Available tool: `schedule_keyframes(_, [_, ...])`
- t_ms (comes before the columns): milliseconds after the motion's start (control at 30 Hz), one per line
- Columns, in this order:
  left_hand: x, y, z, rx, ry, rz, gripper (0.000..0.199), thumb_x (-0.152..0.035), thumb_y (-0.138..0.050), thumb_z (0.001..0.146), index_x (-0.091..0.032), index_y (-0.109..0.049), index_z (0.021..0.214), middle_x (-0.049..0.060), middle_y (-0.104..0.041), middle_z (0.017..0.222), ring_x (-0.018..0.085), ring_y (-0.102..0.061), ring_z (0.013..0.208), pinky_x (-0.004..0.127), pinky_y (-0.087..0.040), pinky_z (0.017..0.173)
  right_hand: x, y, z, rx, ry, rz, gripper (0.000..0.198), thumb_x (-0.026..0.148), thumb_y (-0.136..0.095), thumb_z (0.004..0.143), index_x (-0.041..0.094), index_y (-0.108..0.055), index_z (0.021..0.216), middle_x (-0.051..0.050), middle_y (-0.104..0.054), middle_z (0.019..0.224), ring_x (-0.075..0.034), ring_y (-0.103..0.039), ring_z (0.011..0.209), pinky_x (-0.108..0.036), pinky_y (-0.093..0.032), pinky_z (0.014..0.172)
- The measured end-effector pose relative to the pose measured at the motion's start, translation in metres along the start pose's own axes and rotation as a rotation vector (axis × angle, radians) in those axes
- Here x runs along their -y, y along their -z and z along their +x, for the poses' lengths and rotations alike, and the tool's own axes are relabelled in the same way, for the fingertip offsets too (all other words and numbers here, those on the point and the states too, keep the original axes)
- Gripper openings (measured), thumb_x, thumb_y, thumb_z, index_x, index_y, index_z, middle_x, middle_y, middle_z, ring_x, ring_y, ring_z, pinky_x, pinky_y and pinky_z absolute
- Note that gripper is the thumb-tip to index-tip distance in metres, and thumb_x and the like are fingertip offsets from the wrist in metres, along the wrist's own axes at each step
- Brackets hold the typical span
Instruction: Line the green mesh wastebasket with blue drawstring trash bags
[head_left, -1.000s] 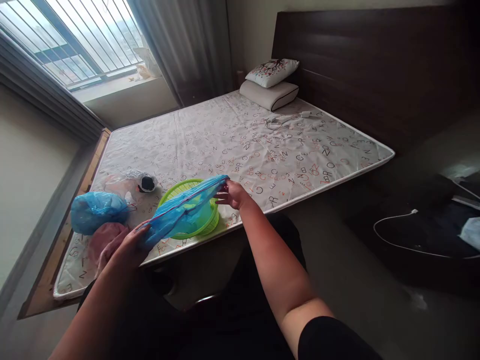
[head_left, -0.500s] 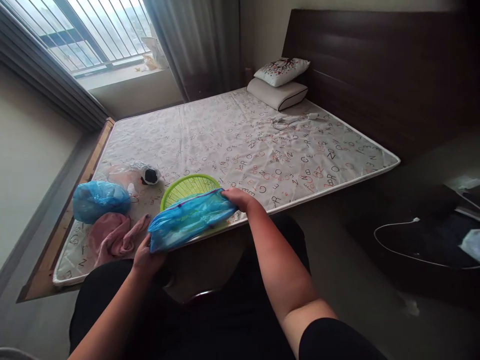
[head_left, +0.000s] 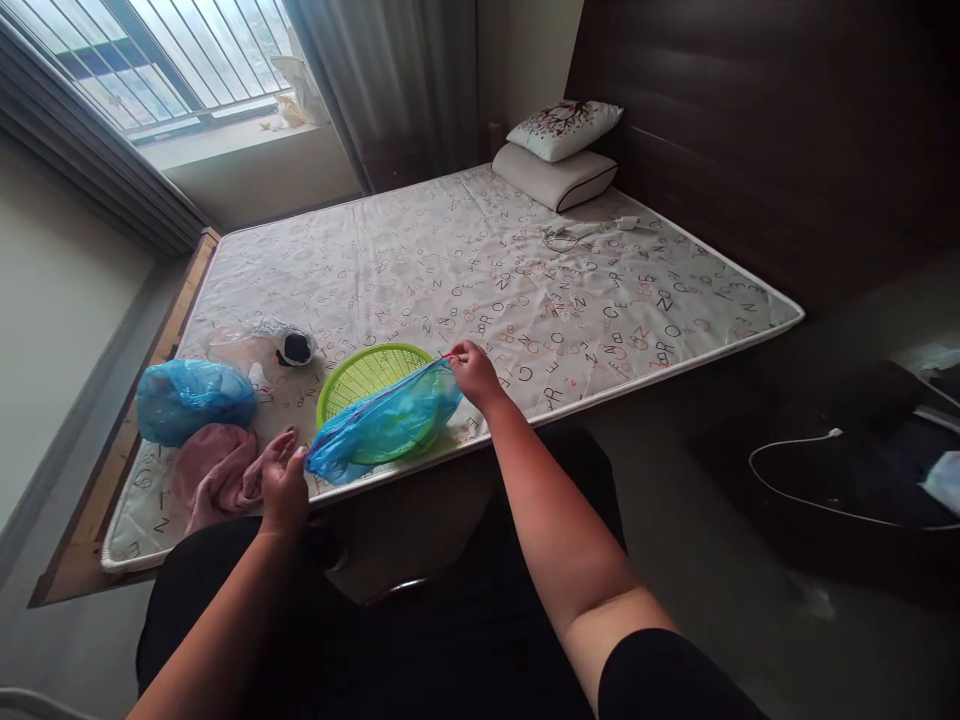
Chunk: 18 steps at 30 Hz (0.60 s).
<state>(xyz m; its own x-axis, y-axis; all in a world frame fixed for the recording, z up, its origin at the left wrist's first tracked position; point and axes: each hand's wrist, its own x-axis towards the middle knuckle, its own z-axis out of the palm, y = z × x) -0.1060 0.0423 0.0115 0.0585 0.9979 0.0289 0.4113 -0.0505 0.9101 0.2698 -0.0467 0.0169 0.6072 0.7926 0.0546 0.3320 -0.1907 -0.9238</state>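
A thin blue plastic bag (head_left: 390, 412) is stretched between my two hands, with a reddish drawstring along its upper edge. My left hand (head_left: 285, 488) pinches the bag's left end. Its other fingers are raised beside a crumpled pink cloth (head_left: 217, 470). On the right, my right hand (head_left: 474, 374) is closed on the other end at the red string. Behind and below the bag lies a green plastic basket (head_left: 367, 372), partly covered by it. Farther left sits a puffed-up blue bag (head_left: 196, 400), next to clear plastic with a dark round item (head_left: 294, 348).
The letter-printed mattress (head_left: 420, 260) spreads ahead, on a wooden frame (head_left: 112, 490) at the left. Two stacked pillows (head_left: 559, 160) and a white cable (head_left: 570, 238) lie toward the dark headboard (head_left: 690, 130). Another white cable (head_left: 787, 442) is at the right.
My right hand has risen slightly and now grips the red string. The bag's edge is pulled tighter and the bag hangs narrower. My left hand has turned, its fingers lifting.
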Motion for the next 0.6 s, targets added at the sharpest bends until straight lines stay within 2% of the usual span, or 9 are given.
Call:
schedule_keyframes(67, [-0.011,-0.001,0.003,0.109,-0.179,0.172,0.049,-0.046,-0.075,0.086,-0.022,-0.067,0.129,0.016,-0.051,0.163,0.037,-0.041,0.156,0.053,-0.039,0.126,0.003,-0.002,-0.001,0.048,0.129,-0.006,0.038,0.022,-0.063,0.094,0.02,-0.068,0.131,-0.013,-0.064,0.141,-0.024,-0.061,0.133,-0.041,-0.046,0.119])
schedule_keyframes(167, [-0.023,-0.005,0.01,0.264,-0.239,0.385,0.044,-0.047,-0.082,0.078,-0.022,-0.076,0.114,0.016,-0.037,0.174,0.042,-0.031,0.162,0.054,-0.028,0.132,0.007,-0.005,-0.004,0.207,0.261,-0.092,0.046,0.025,-0.076,0.089,0.02,-0.07,0.134,-0.017,-0.053,0.157,-0.03,-0.045,0.154,-0.047,-0.034,0.13])
schedule_keyframes(233, [-0.028,-0.01,0.017,0.269,-0.213,0.44,0.034,-0.042,-0.082,0.076,-0.021,-0.077,0.102,0.017,-0.042,0.171,0.042,-0.036,0.159,0.053,-0.028,0.132,0.009,-0.009,-0.005,0.284,0.269,-0.152,0.036,0.023,-0.08,0.087,0.017,-0.075,0.123,-0.019,-0.05,0.16,-0.032,-0.044,0.154,-0.047,-0.034,0.13])
schedule_keyframes(300, [-0.032,-0.015,0.025,0.238,-0.154,0.424,0.028,-0.038,-0.079,0.074,-0.02,-0.076,0.095,0.018,-0.055,0.161,0.041,-0.048,0.151,0.051,-0.035,0.127,0.01,-0.013,-0.004,0.308,0.265,-0.183,0.018,0.016,-0.076,0.089,0.016,-0.077,0.107,-0.019,-0.056,0.154,-0.03,-0.053,0.147,-0.044,-0.039,0.126])
schedule_keyframes(367, [-0.036,-0.019,0.029,0.202,-0.081,0.363,0.028,-0.04,-0.077,0.073,-0.019,-0.074,0.093,0.016,-0.068,0.144,0.037,-0.061,0.135,0.047,-0.048,0.115,0.013,-0.016,-0.002,0.291,0.268,-0.178,0.013,0.01,-0.07,0.091,0.017,-0.076,0.1,-0.015,-0.068,0.137,-0.026,-0.063,0.132,-0.039,-0.046,0.117])
schedule_keyframes(433, [-0.044,-0.022,0.031,0.163,-0.002,0.286,0.035,-0.044,-0.076,0.072,-0.019,-0.074,0.095,0.012,-0.076,0.121,0.031,-0.069,0.111,0.038,-0.056,0.095,0.017,-0.016,0.001,0.243,0.256,-0.148,0.013,0.011,-0.068,0.092,0.018,-0.074,0.1,-0.011,-0.074,0.117,-0.023,-0.068,0.115,-0.036,-0.051,0.107])
schedule_keyframes(533, [-0.057,-0.025,0.03,0.083,0.118,0.152,0.045,-0.048,-0.078,0.068,-0.016,-0.073,0.099,0.005,-0.072,0.09,0.019,-0.063,0.077,0.028,-0.051,0.068,0.024,-0.014,0.001,0.158,0.175,-0.09,0.01,0.017,-0.066,0.094,0.019,-0.072,0.102,-0.006,-0.075,0.101,-0.021,-0.069,0.096,-0.032,-0.052,0.092])
schedule_keyframes(600, [-0.065,-0.026,0.028,0.019,0.153,0.077,0.046,-0.046,-0.077,0.068,-0.016,-0.07,0.103,0.001,-0.067,0.083,0.014,-0.055,0.065,0.024,-0.043,0.058,0.028,-0.013,-0.001,0.153,0.134,-0.054,0.009,0.021,-0.066,0.095,0.021,-0.071,0.102,-0.004,-0.075,0.096,-0.019,-0.067,0.089,-0.03,-0.051,0.086])
